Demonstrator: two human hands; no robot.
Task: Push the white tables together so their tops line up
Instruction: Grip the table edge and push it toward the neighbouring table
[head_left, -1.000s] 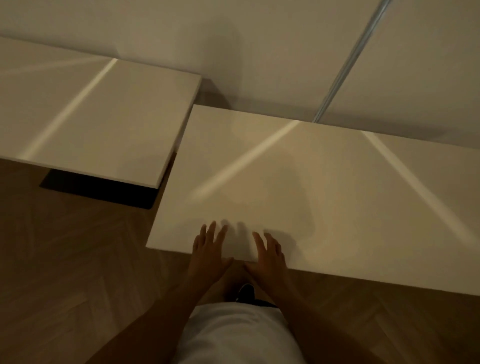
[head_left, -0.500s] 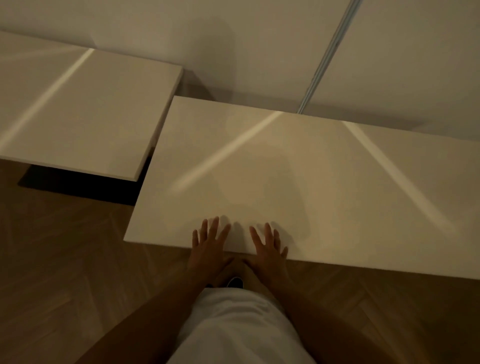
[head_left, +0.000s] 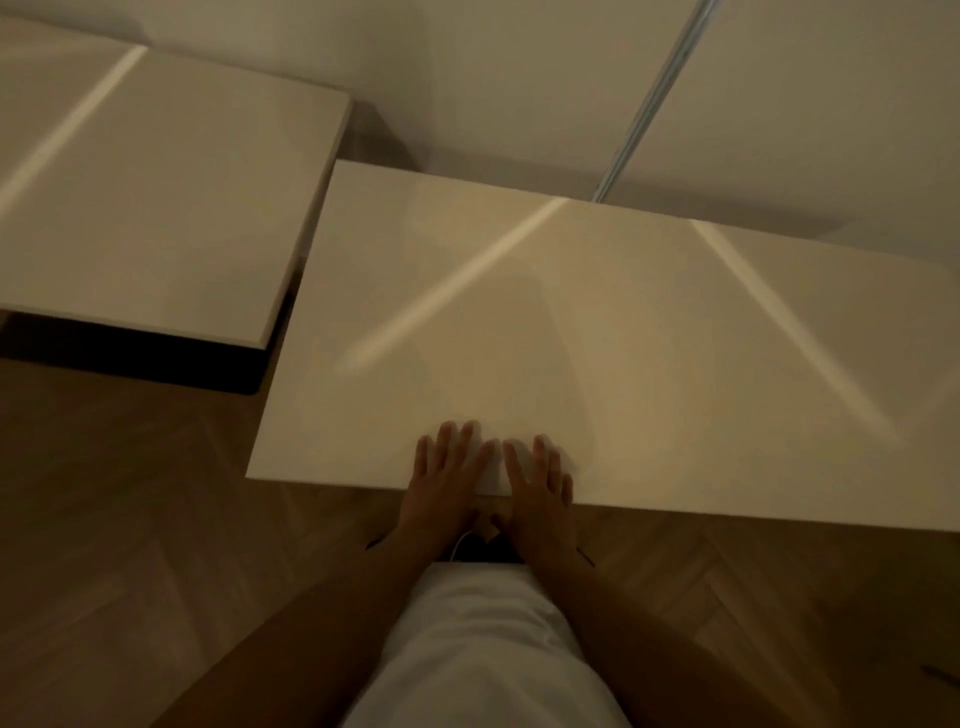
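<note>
Two white tables stand in a dim room. The nearer white table (head_left: 597, 332) fills the middle and right. The other white table (head_left: 156, 208) lies to the upper left. Their tops are offset: the near table's front edge sits closer to me, and a narrow dark gap separates their sides. My left hand (head_left: 441, 483) and my right hand (head_left: 540, 488) rest flat, fingers spread, side by side on the near table's front edge. Neither hand holds anything.
A pale wall (head_left: 519, 78) with a vertical metal strip (head_left: 644, 104) runs right behind both tables. Wooden herringbone floor (head_left: 130, 519) spreads in front. A dark base (head_left: 156, 364) shows under the left table. My white clothing (head_left: 483, 649) is below the hands.
The near table's far edge has closed in on the wall and its left side has drawn nearer the left table. My hands have stayed flat on its front edge.
</note>
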